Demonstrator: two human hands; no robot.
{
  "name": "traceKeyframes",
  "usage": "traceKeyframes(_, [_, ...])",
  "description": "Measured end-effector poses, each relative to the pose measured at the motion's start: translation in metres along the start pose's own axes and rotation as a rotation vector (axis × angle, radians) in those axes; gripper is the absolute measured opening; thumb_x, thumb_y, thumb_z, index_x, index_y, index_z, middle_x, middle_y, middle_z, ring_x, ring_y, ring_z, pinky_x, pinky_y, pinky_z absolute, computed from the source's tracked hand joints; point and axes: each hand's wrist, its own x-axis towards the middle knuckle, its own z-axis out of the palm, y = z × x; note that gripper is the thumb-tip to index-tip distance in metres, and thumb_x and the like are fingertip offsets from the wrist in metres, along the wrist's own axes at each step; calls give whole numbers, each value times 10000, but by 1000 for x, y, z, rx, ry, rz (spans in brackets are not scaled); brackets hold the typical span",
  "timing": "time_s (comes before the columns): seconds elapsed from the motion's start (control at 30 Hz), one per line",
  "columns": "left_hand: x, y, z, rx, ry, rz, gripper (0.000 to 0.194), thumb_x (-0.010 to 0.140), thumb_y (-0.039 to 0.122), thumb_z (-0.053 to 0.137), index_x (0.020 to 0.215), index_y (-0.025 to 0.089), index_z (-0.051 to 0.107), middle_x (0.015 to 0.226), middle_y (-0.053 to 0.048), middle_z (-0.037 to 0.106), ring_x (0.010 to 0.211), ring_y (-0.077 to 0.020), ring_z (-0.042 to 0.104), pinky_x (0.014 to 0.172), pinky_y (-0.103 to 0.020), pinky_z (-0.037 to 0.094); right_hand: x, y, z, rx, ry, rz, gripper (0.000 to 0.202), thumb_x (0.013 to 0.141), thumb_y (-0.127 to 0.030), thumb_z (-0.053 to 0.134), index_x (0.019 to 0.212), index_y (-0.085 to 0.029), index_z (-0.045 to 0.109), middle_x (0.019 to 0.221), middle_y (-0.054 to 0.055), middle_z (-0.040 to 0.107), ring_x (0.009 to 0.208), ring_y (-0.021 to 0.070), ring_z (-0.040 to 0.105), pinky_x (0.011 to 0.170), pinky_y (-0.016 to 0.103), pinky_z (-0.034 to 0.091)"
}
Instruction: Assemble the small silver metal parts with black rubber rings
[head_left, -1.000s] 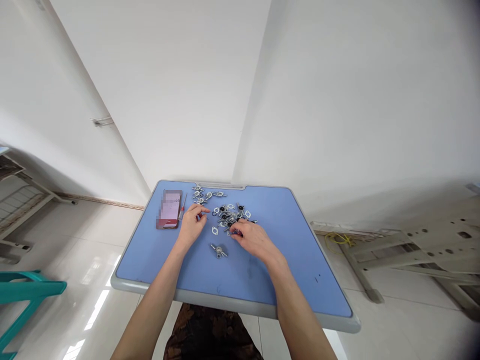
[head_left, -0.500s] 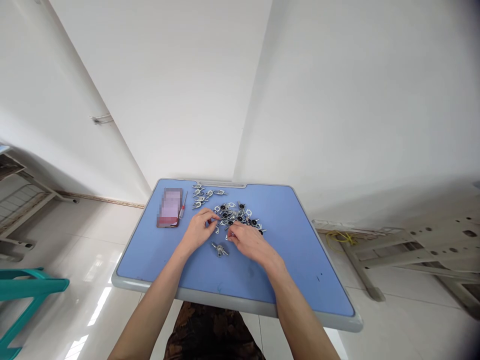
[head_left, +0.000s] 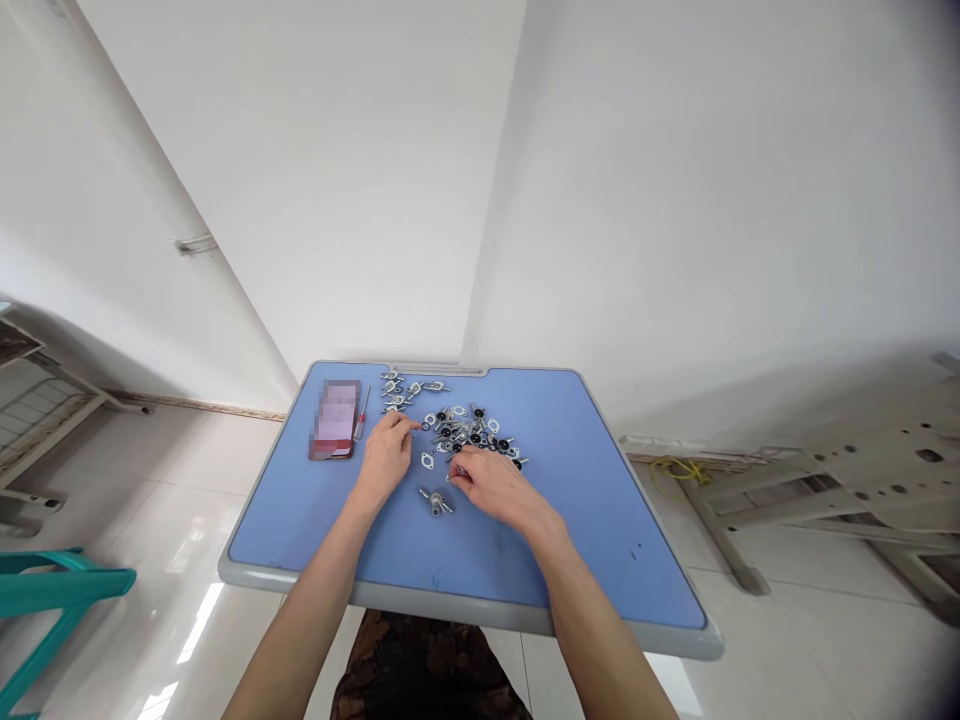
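My left hand [head_left: 388,452] is closed at the left edge of a pile of small metal fittings [head_left: 466,432]. A small dark ring [head_left: 425,427] shows at its fingertips. My right hand [head_left: 489,482] is pinched at the near side of the pile; a small pale bit shows at its fingertips, too hidden to name. Several fittings in the pile carry round black parts, and thin flat two-hole plates [head_left: 427,461] lie around them. Between my hands and the table's near edge lies a single metal fitting with pipe stubs [head_left: 436,502].
More metal fittings [head_left: 415,390] lie at the far left of the blue table [head_left: 480,570]. A phone [head_left: 334,418] and a screwdriver [head_left: 361,418] are left of them. A wall stands behind the table, a green stool [head_left: 67,580] at lower left.
My left hand has drawn back slightly left from the pile, with the dark ring now at its fingertips. My right hand has shifted slightly left and stays pinched. The view has moved slightly.
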Motion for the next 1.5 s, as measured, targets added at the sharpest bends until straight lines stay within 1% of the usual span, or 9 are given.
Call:
traceKeyframes(0.13, [7,-1,4,136,24,-4,257,869,68,470,1010,179,653,991,-76,602,951,-207,571,837,-338,448,0,1,-1,56,67,22,134,862,-163,511,801,-186,628,895,35,661,756,148,604,658,236,366])
traceKeyframes(0.27, [12,5,12,301,-44,79,194,886,195,536,1051,197,639,1018,-73,608,960,-232,543,802,-363,409,1,3,-1,67,143,44,129,868,-163,513,846,-185,638,892,31,664,762,148,606,666,240,369])
traceKeyframes(0.57, [10,8,15,477,-110,102,94,879,183,549,890,174,642,881,-69,629,861,-228,552,759,-364,347,1,3,-1,72,203,55,107,868,-164,530,835,-187,630,862,22,657,714,134,588,615,234,343])
traceKeyframes(0.67, [10,10,12,485,-108,142,171,905,185,495,814,165,639,828,-81,626,826,-228,554,757,-367,343,1,4,0,83,223,58,110,873,-168,523,835,-193,623,856,18,658,705,134,583,611,237,342])
traceKeyframes(0.77, [11,12,9,385,-63,129,241,922,176,443,777,159,635,802,-85,636,814,-223,562,772,-368,348,2,5,1,113,247,56,105,871,-177,521,831,-195,616,854,18,656,688,133,575,614,241,352])
traceKeyframes(0.87, [10,13,3,47,-23,3,211,908,210,465,793,165,637,808,-59,659,815,-200,582,781,-335,380,3,5,2,185,284,53,113,867,-189,511,815,-195,611,830,18,646,670,131,567,621,244,370])
traceKeyframes(1.03, [4,14,-5,-533,-191,-155,267,861,384,511,793,158,636,750,-22,657,720,-161,578,668,-250,425,4,2,2,432,354,0,137,858,-233,502,823,-203,631,816,16,649,702,139,572,644,251,411])
traceKeyframes(1.27, [-2,25,-11,-568,-343,-140,273,834,377,535,738,142,635,671,0,597,659,-128,517,627,-229,394,2,0,-1,664,245,44,163,822,-305,521,779,-180,617,722,2,615,626,128,524,591,243,423])
traceKeyframes(1.5, [-8,33,-21,-610,-467,-136,197,801,280,561,721,131,661,694,-13,622,668,-128,536,611,-221,408,-6,1,-12,631,101,-17,125,789,-254,536,769,-178,633,753,-3,614,659,123,492,606,237,390])
